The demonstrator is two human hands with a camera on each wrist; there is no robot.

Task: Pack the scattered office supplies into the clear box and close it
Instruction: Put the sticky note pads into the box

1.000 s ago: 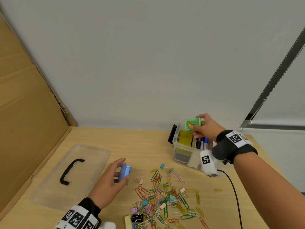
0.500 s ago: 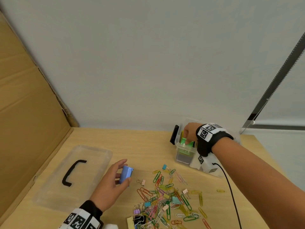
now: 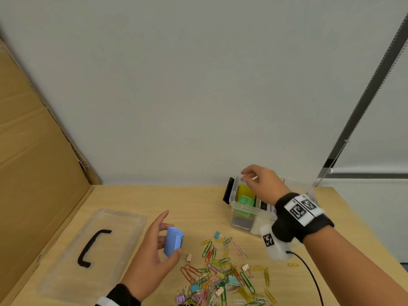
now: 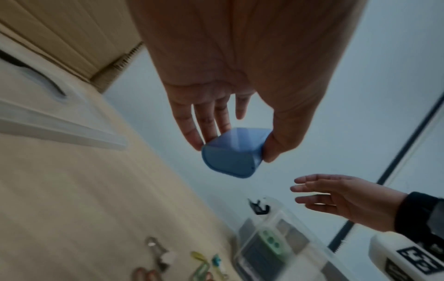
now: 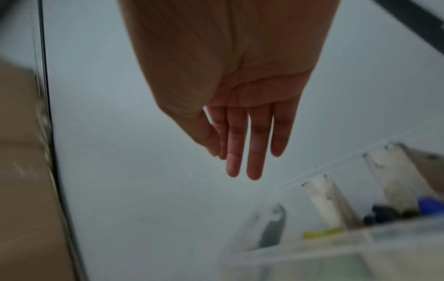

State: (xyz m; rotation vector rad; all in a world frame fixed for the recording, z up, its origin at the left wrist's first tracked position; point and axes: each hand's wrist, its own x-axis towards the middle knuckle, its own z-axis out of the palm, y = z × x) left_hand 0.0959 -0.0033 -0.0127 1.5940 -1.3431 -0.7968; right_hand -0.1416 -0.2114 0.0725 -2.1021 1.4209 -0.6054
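Note:
The clear box (image 3: 242,214) stands at the back right of the table, holding a green case (image 3: 245,200), a yellow pad (image 3: 245,191) and pens. My right hand (image 3: 260,184) hovers just above it, fingers straight and empty, as the right wrist view shows (image 5: 240,148). My left hand (image 3: 154,250) holds a small blue case (image 3: 173,241) between thumb and fingers above the table, left of the clips; the left wrist view shows the same blue case (image 4: 231,152). A heap of coloured paper clips and binder clips (image 3: 218,277) lies at the front centre.
The clear lid (image 3: 92,246) with its black handle (image 3: 91,248) lies flat at the left. A cardboard panel (image 3: 33,151) walls the left side, and a grey wall stands behind. A black cable (image 3: 309,277) trails from my right wrist across the table.
My right hand lowered the green case into the clear box, let it go and rose above the box with empty fingers. My left hand kept hold of the blue case.

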